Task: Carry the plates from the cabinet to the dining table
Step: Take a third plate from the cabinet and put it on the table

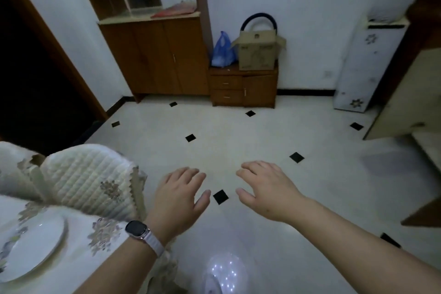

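A white plate [33, 249] lies on the dining table [78, 267] at the lower left, on a pale flowered cloth. My left hand [177, 200], with a watch on the wrist, and my right hand [267, 188] are both stretched out in front of me over the floor, palms down, fingers apart, holding nothing. A tall brown wooden cabinet [155, 55] with closed lower doors and a glass-fronted upper part stands against the far wall at the upper left, well beyond both hands.
A chair back under a quilted cover [88, 181] stands by the table's edge. A low wooden side cabinet [243, 87] carries a cardboard box [257, 52] and a blue bag [222, 51]. A white appliance [367, 67] and wooden furniture [401, 98] stand right. White tiled floor [238, 136] lies between.
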{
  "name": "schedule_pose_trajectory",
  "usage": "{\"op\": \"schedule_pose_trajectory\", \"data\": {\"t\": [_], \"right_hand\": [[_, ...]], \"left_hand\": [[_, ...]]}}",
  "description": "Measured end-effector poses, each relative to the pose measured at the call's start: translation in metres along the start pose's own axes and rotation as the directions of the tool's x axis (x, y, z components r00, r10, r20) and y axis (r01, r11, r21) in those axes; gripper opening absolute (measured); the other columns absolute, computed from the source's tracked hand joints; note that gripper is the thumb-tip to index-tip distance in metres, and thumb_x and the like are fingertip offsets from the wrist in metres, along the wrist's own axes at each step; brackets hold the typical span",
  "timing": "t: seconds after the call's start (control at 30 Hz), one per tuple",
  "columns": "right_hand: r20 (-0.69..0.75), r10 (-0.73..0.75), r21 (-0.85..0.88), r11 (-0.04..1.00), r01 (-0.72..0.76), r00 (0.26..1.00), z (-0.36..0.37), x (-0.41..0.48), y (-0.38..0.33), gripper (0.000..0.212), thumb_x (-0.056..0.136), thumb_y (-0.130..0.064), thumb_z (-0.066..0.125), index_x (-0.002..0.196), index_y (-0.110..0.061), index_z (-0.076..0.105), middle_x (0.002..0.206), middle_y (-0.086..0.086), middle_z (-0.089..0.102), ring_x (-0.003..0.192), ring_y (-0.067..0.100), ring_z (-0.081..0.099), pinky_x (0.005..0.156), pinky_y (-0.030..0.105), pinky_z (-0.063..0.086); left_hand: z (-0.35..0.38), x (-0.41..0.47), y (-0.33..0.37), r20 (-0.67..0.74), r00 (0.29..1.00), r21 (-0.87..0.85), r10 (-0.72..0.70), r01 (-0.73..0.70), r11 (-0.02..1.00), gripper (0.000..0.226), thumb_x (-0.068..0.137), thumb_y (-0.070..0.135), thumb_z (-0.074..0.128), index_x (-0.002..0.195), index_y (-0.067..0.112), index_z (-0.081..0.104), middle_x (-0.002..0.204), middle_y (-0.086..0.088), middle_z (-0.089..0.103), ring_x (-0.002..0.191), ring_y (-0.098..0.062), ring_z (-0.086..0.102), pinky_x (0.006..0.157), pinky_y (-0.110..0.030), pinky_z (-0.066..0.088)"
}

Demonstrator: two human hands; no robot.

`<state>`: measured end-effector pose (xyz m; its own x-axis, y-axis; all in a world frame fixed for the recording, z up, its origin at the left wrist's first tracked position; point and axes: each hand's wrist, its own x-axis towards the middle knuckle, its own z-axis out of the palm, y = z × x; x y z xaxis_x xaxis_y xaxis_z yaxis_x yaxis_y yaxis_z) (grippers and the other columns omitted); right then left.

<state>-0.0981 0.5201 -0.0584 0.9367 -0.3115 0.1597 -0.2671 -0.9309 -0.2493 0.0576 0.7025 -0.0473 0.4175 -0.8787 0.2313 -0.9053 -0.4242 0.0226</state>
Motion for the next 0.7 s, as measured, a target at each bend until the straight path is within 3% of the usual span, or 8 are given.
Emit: {"op": "schedule_pose_trajectory", "data": {"t": [0.3,0.7], "right_hand": [[0.012,0.218,-0.063,0.974,-0.217,0.976,0.010,0.049,0.069,0.048,0.093,-0.050,0.042,0.128,-0.020,0.056,0.138,0.000,0.052,0.129,0.021,0.043,0.106,0.035,0.029],[0.000,0.412,-0.129,0.903,-0.409,0.911,0.008,0.192,0.128,0.049,0.094,-0.050,0.042,0.133,-0.021,0.053,0.140,-0.002,0.049,0.129,0.019,0.041,0.105,0.035,0.028]], "left_hand": [[0.054,0.111,-0.017,0.023,0.975,-0.135,0.222,-0.217,0.967,0.046,0.087,0.046,0.046,0.111,0.015,0.071,0.114,-0.004,0.071,0.107,-0.026,0.064,0.089,-0.037,0.049],[0.106,0.292,-0.096,0.025,0.959,-0.274,0.284,-0.266,0.924,0.049,0.089,0.045,0.041,0.112,0.013,0.071,0.114,-0.006,0.070,0.106,-0.027,0.064,0.088,-0.040,0.048]]}}
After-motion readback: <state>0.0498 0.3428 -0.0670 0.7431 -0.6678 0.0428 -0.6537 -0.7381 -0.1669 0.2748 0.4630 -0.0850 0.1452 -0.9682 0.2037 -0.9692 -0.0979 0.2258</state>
